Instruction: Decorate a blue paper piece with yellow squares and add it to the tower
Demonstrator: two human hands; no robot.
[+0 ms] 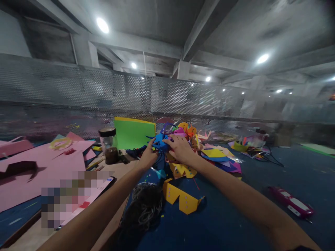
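Both my hands reach forward to a blue paper piece (161, 142) at the near side of a heap of coloured paper crafts. My left hand (149, 153) has its fingers closed on the left side of the blue piece. From the right, my right hand (180, 148) touches the same piece with bent fingers; its fingertips partly cover it. Orange paper shapes (187, 129) lie behind the hands. Nearer to me on the blue table (217, 223) is a yellow paper mask (181, 197), with another yellow piece (184, 170) just beyond it.
Pink paper sheets (52, 164) cover the left side. A dark-lidded jar (109, 146) stands beside an upright green board (134, 134). Tangled thread (146, 205) lies near the front. At the right are a magenta tool (291, 202) and a green bowl (239, 146).
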